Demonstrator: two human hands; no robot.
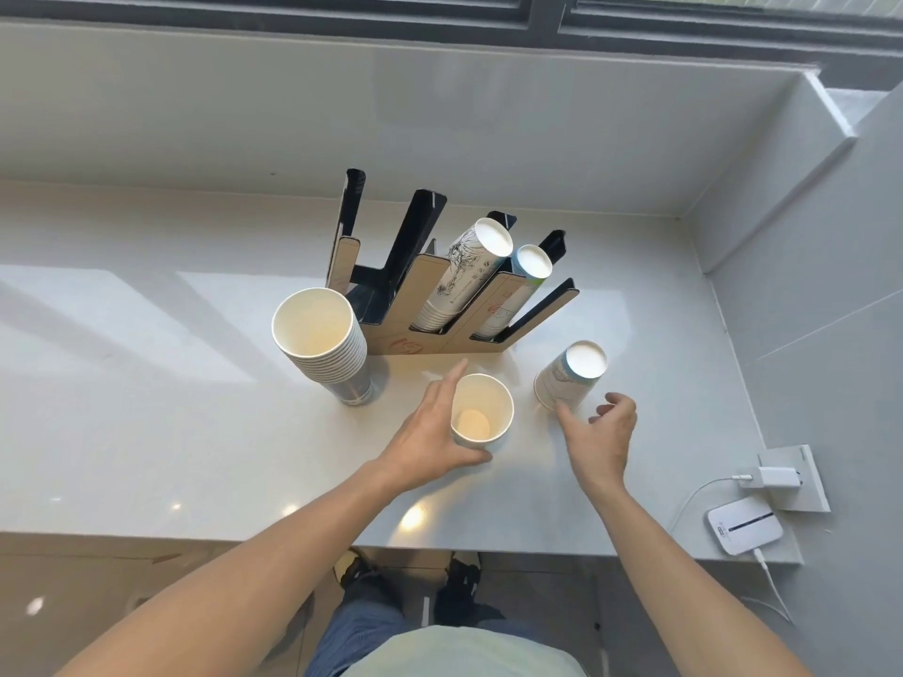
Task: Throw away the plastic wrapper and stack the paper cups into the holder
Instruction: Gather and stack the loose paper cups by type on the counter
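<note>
Paper cup point(481, 415) sits cradled mouth-up in your left hand point(430, 444); your right hand point(603, 434) opens toward the upside-down cup point(569, 376), probably for nesting.

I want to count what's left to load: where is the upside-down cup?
In the head view, the upside-down cup stands on the counter right of centre, just beyond the right hand and in front of the holder's right end.

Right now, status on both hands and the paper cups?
Left hand wrapped around upright white paper cup. Right hand open beside upside-down cup. Tall upright cup stack waits beside cardboard holder; two slots filled. No wrapper visible.
</note>
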